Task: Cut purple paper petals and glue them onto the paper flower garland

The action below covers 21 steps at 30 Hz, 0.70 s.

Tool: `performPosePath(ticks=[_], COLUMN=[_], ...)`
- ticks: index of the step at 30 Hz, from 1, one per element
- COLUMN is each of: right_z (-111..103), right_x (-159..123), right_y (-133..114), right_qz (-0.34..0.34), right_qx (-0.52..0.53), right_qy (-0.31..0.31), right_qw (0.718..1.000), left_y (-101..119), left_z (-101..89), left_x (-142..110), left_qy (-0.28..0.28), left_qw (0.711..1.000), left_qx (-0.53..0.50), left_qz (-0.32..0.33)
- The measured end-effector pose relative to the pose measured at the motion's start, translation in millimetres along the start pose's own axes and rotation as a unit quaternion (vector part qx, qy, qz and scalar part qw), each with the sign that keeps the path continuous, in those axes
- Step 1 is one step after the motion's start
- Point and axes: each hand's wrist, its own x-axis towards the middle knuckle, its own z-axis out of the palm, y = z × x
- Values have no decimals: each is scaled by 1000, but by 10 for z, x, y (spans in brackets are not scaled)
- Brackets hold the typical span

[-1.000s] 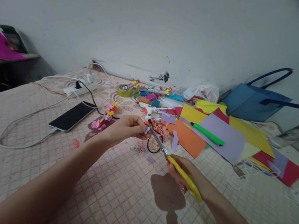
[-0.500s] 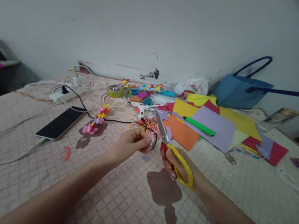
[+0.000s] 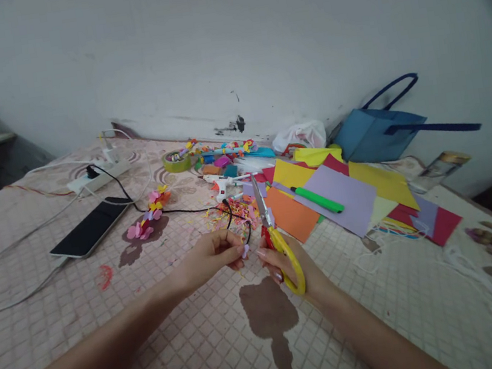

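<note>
Between the thumb and fingers of my left hand (image 3: 219, 252) is a small lilac paper piece (image 3: 245, 250), its petal-like edge sticking out. My right hand (image 3: 291, 263) is closed around scissors (image 3: 282, 246) with a yellow and red handle. Their blades point up and away, seemingly together, to the right of the paper piece and apart from it. Behind my hands lies a heap of tiny colourful paper scraps (image 3: 232, 213). A white glue gun (image 3: 223, 186) with a black cord rests just beyond the scraps.
Coloured paper sheets (image 3: 343, 195) with a green marker (image 3: 319, 200) spread to the right, before a blue bag (image 3: 376, 132). At left lie a phone (image 3: 90, 228), a power strip (image 3: 98, 178) and a string of paper flowers (image 3: 152, 213). Green tape (image 3: 177, 162) sits near the wall.
The view has shifted, so the table items appear further left. My right hand has turned the scissors slightly and come closer to my left hand, where the lilac piece now shows more.
</note>
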Motion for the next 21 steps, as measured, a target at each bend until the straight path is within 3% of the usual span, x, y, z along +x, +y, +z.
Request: performPosePath(ticks=[12,21], right_z=[51,19], right_x=[-20,22], right_y=[-49,28], right_qz=[8,10], right_qx=[-29,-15], right_qy=[44,32], right_qw=[999,999], left_y=[-33,-77], left_z=[94,106], left_x=[-45,-32], left_qy=[-29,-49], left_qw=[998,997], left_qx=[53,43], left_qz=[-6,-30])
